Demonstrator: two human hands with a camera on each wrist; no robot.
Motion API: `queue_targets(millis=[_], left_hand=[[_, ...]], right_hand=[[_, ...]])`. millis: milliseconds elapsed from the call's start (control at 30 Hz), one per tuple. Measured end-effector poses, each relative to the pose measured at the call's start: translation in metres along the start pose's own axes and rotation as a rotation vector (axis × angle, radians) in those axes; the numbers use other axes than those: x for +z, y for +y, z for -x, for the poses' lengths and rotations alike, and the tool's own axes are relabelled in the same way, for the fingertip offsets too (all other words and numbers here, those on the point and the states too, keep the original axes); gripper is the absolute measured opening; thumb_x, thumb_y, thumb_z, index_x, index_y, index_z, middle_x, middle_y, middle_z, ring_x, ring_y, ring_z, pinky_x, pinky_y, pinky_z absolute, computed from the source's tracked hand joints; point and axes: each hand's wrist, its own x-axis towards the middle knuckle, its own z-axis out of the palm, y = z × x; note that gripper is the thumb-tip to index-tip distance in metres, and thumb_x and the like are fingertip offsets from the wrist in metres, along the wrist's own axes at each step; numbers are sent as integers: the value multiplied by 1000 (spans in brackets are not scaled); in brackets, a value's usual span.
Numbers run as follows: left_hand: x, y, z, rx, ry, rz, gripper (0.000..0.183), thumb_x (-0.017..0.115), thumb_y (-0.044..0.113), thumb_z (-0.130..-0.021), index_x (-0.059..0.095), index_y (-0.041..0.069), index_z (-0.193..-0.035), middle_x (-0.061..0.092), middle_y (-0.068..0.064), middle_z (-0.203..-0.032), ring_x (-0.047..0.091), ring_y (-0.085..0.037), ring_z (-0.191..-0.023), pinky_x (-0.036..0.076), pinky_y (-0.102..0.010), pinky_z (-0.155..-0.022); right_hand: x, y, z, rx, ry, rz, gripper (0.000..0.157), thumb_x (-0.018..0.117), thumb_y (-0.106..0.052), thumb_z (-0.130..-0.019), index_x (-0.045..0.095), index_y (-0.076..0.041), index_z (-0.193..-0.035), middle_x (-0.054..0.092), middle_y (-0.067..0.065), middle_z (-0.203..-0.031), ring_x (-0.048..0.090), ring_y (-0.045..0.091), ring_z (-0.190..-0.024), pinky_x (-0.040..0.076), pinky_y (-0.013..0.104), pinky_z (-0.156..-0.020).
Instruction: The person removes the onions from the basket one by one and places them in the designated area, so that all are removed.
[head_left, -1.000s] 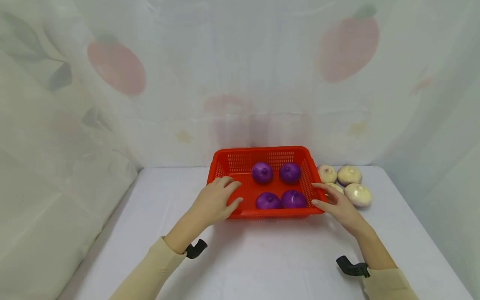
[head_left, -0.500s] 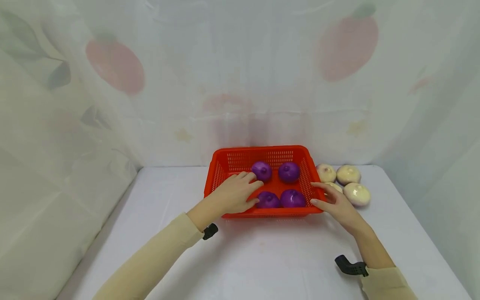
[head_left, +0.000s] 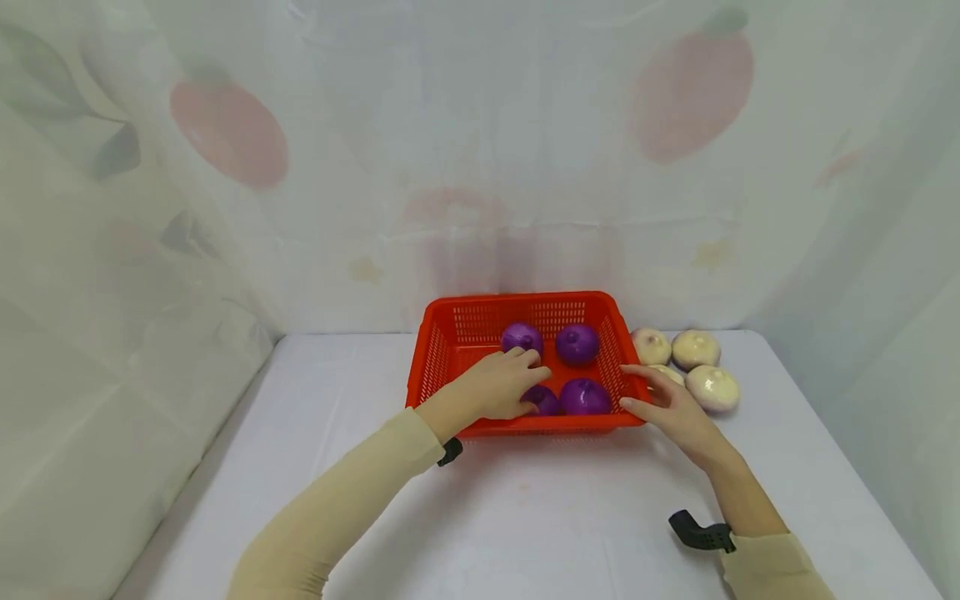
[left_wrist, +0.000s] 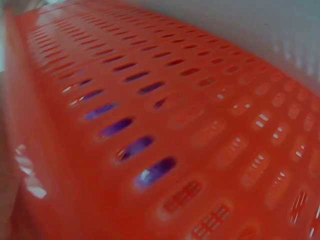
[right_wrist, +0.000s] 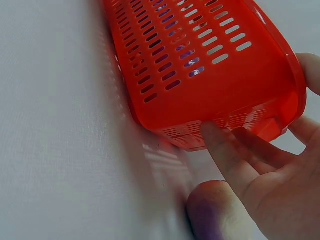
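Observation:
A red slotted plastic basket [head_left: 555, 423] sits toward the back of the table, with several shiny purple onion-like bulbs inside. My left hand [head_left: 498, 386] is inside it, bent over the near-left purple bulb [head_left: 543, 401]; the thumb lies at its front side, the fingers above and behind it. Whether they press on it is unclear. In the left wrist view only the basket's wall shows, with purple through its slots. My right hand [head_left: 678, 421] holds the basket's right end near the front corner, some fingers over the rim and others against the outer wall [right_wrist: 200, 90].
Several cream-coloured bulbs [head_left: 713, 389] stand on the white table just right of the basket, close by my right hand. One pale bulb with a purple patch [right_wrist: 217, 212] shows in the right wrist view. A printed cloth curtain [head_left: 480, 167] hangs behind the table.
My left hand has moved right from the basket's left side, across its inside, to the near-left purple bulb. My right hand keeps its place on the basket's right end.

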Motion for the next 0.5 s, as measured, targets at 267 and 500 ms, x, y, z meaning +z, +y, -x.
queue_targets(millis=[267,500], left_hand=[[9,2,-14,4,-60,-31,62,76,49,-88,58,24,-142,56,-3,-133,54,-21,-117,52,-35,-97],[17,0,-18,-28,-123,-89,58,74,42,-92,54,27,-145,54,-4,-138,53,-22,-121,53,-37,-96]], right_hand=[[0,3,1,-5,11,-8,60,69,-21,-98,44,-3,-150,43,22,-150,48,42,-131,52,21,-91],[2,2,1,-4,8,-10,59,68,-22,-99,44,-4,-150,42,21,-151,46,42,-133,52,21,-92]])
